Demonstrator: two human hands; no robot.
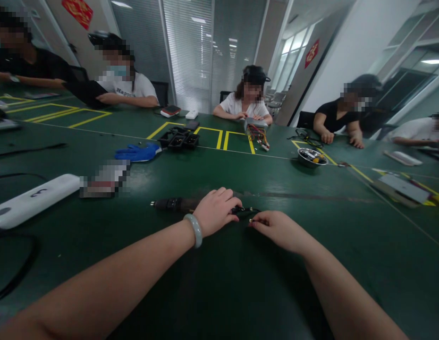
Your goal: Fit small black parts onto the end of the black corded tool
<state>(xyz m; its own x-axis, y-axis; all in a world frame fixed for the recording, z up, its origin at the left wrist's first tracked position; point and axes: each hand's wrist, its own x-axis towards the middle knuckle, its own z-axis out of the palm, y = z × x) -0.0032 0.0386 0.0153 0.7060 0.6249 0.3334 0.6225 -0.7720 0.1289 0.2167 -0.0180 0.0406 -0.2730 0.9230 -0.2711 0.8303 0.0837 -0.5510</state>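
Note:
A dark electric screwdriver (177, 204) lies on the green tabletop with its tip pointing left. My left hand (218, 208), wearing a pale bangle (195, 230), curls over the rear of the screwdriver. A thin dark cord (253, 211) runs out from that end, between my two hands. Just to the right, the thumb and fingers of my right hand (276, 226) are pinched together at a tiny brass-coloured piece (251, 221). That piece is too small to name.
To the left lie a white power strip (38, 200), a phone-like slab (108, 178) and a blue glove (138, 152). Black plastic parts (179, 138) sit beyond. A metal bowl (312, 157) and a grey box (401, 189) are at the right. Several people sit across the table.

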